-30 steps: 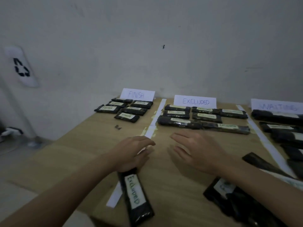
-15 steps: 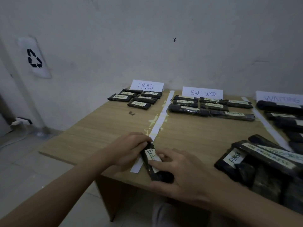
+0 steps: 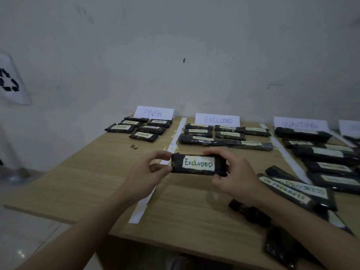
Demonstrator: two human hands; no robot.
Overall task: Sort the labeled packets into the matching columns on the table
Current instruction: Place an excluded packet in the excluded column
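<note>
In the head view, the left hand (image 3: 150, 173) pinches the left end of a black packet (image 3: 198, 165) and the right hand (image 3: 234, 175) pinches its right end, so both hands hold it up flat above the wooden table (image 3: 93, 178) (its white label reads EXCLUDED). Past the held packet, by the wall, stands the EXCLUDED sign (image 3: 217, 119) with a group of packets (image 3: 224, 136) lying in front of it, and the FINISH sign (image 3: 153, 113) is off to the left of that. A white paper strip (image 3: 171, 147) runs under the left hand, and to the right of the right hand lies a pile of dark packets marked ON PROGRESS (image 3: 292, 190).
</note>
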